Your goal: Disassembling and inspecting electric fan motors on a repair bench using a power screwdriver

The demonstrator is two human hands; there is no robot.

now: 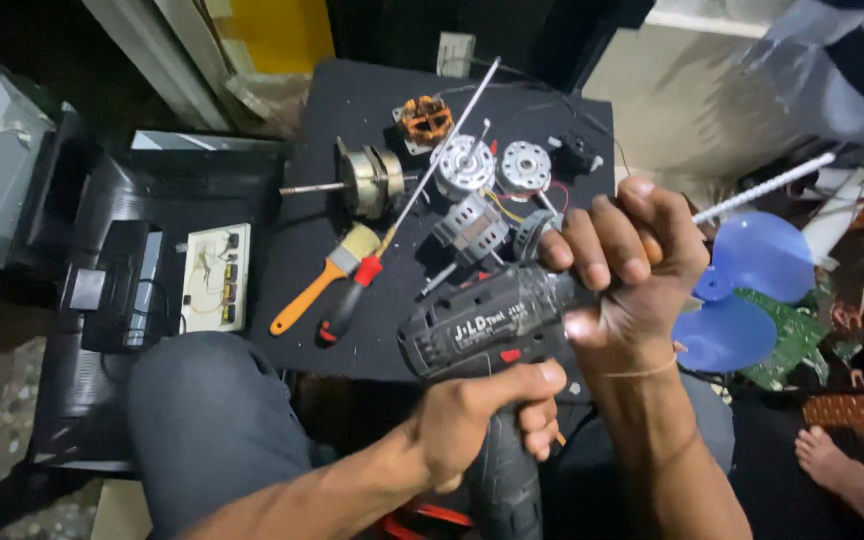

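My left hand (472, 420) comes in from the lower left and is wrapped around the grip of a black cordless drill (482, 325), thumb lying just under its body. My right hand (622, 260) reaches in from the lower right and is closed around the drill's front end, hiding the chuck. The drill is held over the near edge of a black table (352, 110), its nose pointing right.
On the table lie a long screwdriver (352, 295) with a red and black handle, an orange-handled brush (327, 275), several small motors (464, 165) and a copper-wound stator (424, 118). Blue fan blades (752, 260) and a green circuit board (797, 335) lie right. Another person's foot (842, 470) is bottom right.
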